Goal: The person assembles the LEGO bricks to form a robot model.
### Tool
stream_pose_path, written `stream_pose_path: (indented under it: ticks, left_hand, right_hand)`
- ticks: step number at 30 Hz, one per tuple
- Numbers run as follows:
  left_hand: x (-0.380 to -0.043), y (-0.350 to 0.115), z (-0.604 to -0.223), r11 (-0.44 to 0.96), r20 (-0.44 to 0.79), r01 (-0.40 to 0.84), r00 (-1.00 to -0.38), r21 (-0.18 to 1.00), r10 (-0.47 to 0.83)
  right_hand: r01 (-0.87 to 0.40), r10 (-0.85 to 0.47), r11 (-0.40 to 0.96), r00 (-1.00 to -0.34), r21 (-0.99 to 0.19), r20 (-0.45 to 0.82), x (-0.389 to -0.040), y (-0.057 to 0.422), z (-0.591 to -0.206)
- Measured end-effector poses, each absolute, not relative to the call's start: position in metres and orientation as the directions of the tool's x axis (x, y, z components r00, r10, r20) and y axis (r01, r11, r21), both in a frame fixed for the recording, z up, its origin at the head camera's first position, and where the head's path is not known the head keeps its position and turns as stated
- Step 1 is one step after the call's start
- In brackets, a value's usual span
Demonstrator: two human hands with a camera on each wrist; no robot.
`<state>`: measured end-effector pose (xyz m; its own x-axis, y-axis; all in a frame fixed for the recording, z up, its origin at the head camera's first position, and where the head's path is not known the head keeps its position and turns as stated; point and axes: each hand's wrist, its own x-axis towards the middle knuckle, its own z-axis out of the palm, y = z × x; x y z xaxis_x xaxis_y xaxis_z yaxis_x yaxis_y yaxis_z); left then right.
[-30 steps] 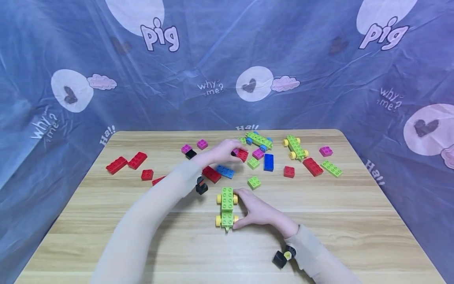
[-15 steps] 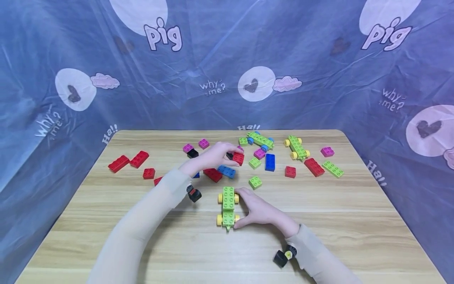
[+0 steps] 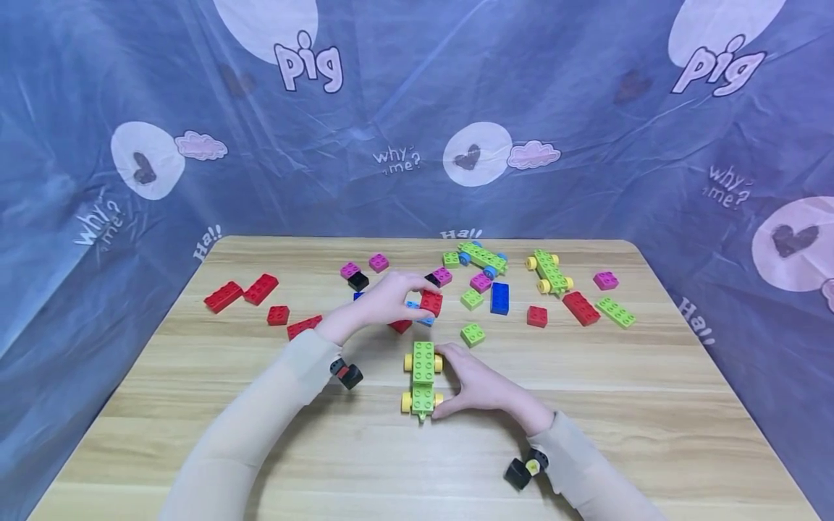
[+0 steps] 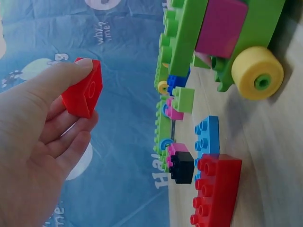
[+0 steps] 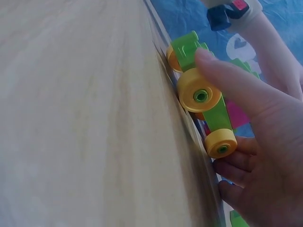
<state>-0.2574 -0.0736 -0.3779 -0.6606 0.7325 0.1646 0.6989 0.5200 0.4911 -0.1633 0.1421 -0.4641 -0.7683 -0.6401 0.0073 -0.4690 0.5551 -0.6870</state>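
The red brick (image 3: 431,303) was off the surface (image 3: 417,470), just past the far end of the green vehicle (image 3: 423,364) and almost in line with it. Vehicle's long axis ran straight away from the person, hooked end near, raised half far. A magenta block (image 4: 221,28) sat sandwiched under that raised half, per the left wrist view.

Left hand (image 3: 391,298) pinched the red brick between thumb and fingers, studs up; the left wrist view gave part of its hollow underside. Right hand (image 3: 481,383) was the nearer to the vehicle — it held the right side, thumb by the near yellow wheel (image 5: 200,90), fingers curled about the far one. Vehicle stood upright on its wheels. Below the left hand lay a blue brick (image 4: 207,135) and a longer red block (image 4: 218,189), both partly covered in the head view.

Against the head frame a second back: left hand and red brick had come nearer the person and a little left, out of the loose pieces. A magenta brick (image 3: 443,276) and black piece (image 3: 432,279) showed beyond them, less covered than before. Right hand and vehicle — much as they were; the slight shift matched the camera's own.
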Motion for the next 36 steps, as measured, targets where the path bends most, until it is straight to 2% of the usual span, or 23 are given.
stream_pose_path:
  ticks: [11, 16, 24, 36]
  left_hand:
    - [-0.239, -0.083, -0.388, 0.484, 0.259, 0.691, -0.681, 0.538, 0.685]
    - [-0.233, -0.086, -0.392, 0.486, 0.258, 0.671, -0.698, 0.56, 0.668]
    - [-0.221, -0.088, -0.396, 0.481, 0.232, 0.61, -0.739, 0.63, 0.633]
    - [-0.212, -0.086, -0.402, 0.467, 0.231, 0.607, -0.735, 0.642, 0.637]
  right_hand:
    - [-0.432, -0.607, 0.526, -0.794, -0.732, 0.033, -0.166, 0.145, -0.463]
    - [-0.41, -0.586, 0.52, -0.809, -0.749, 0.036, -0.166, 0.144, -0.461]
    - [-0.421, -0.536, 0.489, -0.836, -0.764, 0.118, -0.17, 0.139, -0.454]
    - [-0.421, -0.525, 0.521, -0.844, -0.742, 0.111, -0.172, 0.132, -0.45]
